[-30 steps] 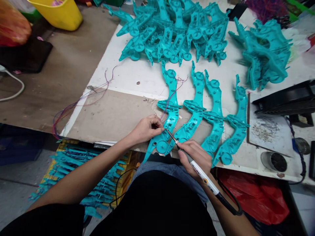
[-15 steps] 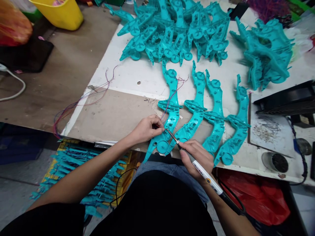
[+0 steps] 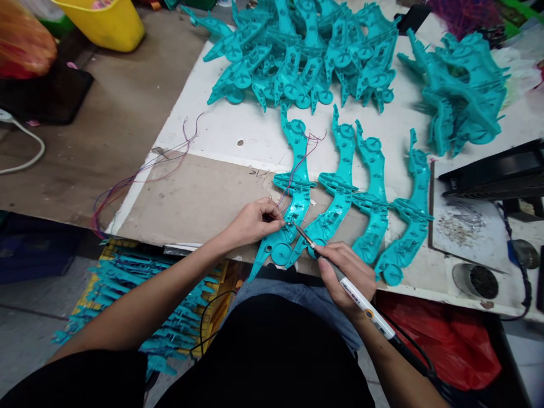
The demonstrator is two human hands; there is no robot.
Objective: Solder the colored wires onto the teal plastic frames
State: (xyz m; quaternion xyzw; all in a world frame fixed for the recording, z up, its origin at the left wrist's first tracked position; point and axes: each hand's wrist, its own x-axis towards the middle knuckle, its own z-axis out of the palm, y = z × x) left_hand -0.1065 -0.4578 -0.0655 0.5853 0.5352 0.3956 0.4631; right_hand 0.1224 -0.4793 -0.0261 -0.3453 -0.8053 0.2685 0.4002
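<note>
My right hand [image 3: 346, 275] is closed round a white and grey soldering iron [image 3: 359, 300], its metal tip pointing up and left. The tip is close to the leftmost teal plastic part [image 3: 297, 198] in a row on the table; whether it touches cannot be made out. My left hand [image 3: 258, 222] pinches thin red and blue wires [image 3: 292, 175] over that part's lower half. The wires run up along the part and end loose near its top. Three similar teal parts [image 3: 340, 187] lie to the right.
A heap of teal parts [image 3: 297, 56] lies at the back, with another stack [image 3: 463, 90] at right. Loose wires [image 3: 140, 173] trail over the table's left edge. A black device [image 3: 493, 170], a small jar [image 3: 475, 280] and a yellow bin [image 3: 106, 25] stand around. A yellow crate [image 3: 104, 266] of teal pieces sits below.
My right hand has drawn the soldering iron slightly right, so its tip is a little farther from my left fingers. The left hand has stayed almost still.
</note>
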